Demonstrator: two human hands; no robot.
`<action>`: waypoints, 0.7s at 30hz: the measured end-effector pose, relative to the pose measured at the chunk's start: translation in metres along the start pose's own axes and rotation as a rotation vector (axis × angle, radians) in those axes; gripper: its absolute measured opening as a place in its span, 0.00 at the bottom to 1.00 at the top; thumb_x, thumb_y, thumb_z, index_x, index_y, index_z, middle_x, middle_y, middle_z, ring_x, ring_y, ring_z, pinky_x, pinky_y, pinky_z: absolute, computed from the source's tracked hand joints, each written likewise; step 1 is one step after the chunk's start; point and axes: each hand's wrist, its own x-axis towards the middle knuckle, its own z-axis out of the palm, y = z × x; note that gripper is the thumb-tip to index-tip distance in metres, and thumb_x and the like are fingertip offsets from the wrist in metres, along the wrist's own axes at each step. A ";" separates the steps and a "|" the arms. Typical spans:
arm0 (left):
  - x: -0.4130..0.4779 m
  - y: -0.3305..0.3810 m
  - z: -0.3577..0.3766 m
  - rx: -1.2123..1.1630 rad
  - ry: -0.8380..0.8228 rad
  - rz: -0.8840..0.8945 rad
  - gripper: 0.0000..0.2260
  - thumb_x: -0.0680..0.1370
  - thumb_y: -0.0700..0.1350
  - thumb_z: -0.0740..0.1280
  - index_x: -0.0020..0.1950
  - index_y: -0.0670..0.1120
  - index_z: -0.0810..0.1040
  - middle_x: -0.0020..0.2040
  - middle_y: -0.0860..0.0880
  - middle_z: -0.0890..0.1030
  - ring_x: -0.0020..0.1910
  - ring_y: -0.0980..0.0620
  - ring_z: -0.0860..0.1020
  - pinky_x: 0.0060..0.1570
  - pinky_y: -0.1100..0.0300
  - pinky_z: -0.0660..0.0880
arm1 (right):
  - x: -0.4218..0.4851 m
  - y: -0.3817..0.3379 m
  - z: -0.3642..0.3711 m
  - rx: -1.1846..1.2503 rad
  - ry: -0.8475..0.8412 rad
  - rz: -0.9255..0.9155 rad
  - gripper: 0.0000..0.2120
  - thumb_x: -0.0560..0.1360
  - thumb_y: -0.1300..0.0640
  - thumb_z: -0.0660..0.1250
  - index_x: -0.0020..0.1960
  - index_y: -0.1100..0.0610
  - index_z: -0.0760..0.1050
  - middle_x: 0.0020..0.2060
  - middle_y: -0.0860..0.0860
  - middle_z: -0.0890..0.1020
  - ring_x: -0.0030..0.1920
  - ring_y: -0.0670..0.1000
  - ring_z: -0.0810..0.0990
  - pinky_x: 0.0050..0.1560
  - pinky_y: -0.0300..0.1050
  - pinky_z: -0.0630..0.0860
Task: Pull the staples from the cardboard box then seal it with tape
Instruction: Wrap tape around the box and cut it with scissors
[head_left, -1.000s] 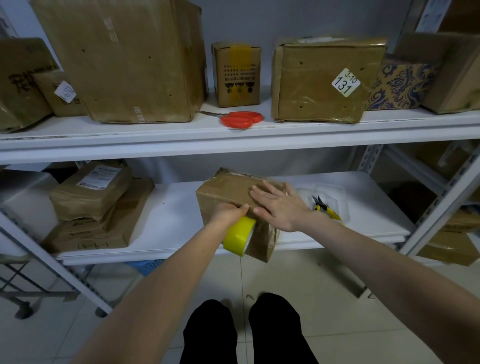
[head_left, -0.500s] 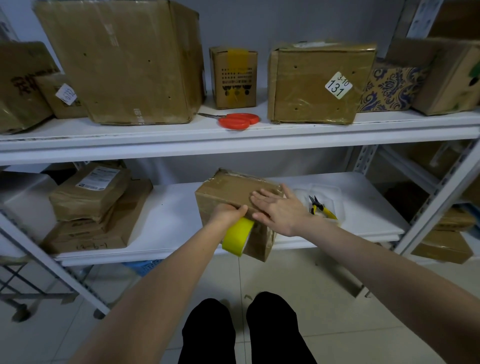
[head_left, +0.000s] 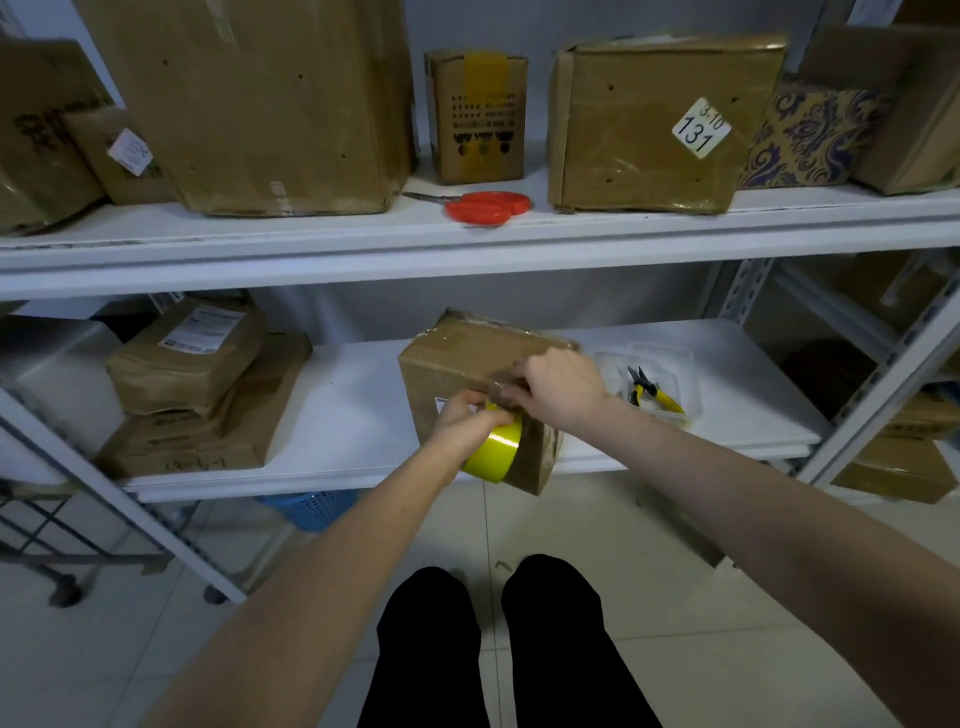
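A small brown cardboard box (head_left: 457, 358) sits on the lower white shelf (head_left: 353, 415), one corner jutting over the front edge. My left hand (head_left: 462, 421) grips a yellow tape roll (head_left: 493, 449) held against the box's front face. My right hand (head_left: 558, 387) is curled at the box's near top edge, fingertips pinching the tape strip just above the roll. Tape runs across the box top. Yellow-handled pliers (head_left: 649, 392) lie in a clear plastic tray (head_left: 675, 364) just right of the box.
Red scissors (head_left: 488, 208) lie on the upper shelf (head_left: 467, 244) among several cardboard boxes. Stacked brown parcels (head_left: 192, 384) sit at the lower shelf's left. A blue basket (head_left: 311, 512) is under the shelf. Metal uprights (head_left: 883, 374) frame the right side.
My right hand went from lying flat on the box top to curling at the near edge and pinching the tape. My left hand and roll shifted slightly down the front face.
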 end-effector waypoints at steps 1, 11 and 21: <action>0.002 -0.004 -0.001 -0.009 0.051 0.017 0.18 0.71 0.42 0.73 0.58 0.45 0.72 0.53 0.46 0.76 0.53 0.47 0.77 0.56 0.52 0.75 | 0.002 0.000 0.000 0.008 -0.001 0.016 0.21 0.77 0.39 0.59 0.51 0.55 0.80 0.45 0.57 0.82 0.49 0.60 0.81 0.39 0.45 0.68; 0.012 -0.018 0.008 0.122 0.045 -0.035 0.05 0.73 0.43 0.71 0.47 0.44 0.79 0.51 0.43 0.80 0.54 0.47 0.77 0.58 0.52 0.74 | -0.001 0.000 0.005 -0.011 0.008 0.007 0.19 0.77 0.40 0.60 0.51 0.53 0.80 0.46 0.55 0.82 0.50 0.60 0.81 0.41 0.46 0.72; 0.004 0.005 -0.015 0.361 0.480 0.286 0.07 0.72 0.48 0.71 0.47 0.51 0.76 0.55 0.48 0.77 0.58 0.48 0.75 0.53 0.57 0.71 | 0.003 -0.007 -0.003 -0.088 -0.027 0.006 0.14 0.74 0.43 0.64 0.47 0.54 0.78 0.46 0.54 0.82 0.48 0.58 0.81 0.40 0.44 0.68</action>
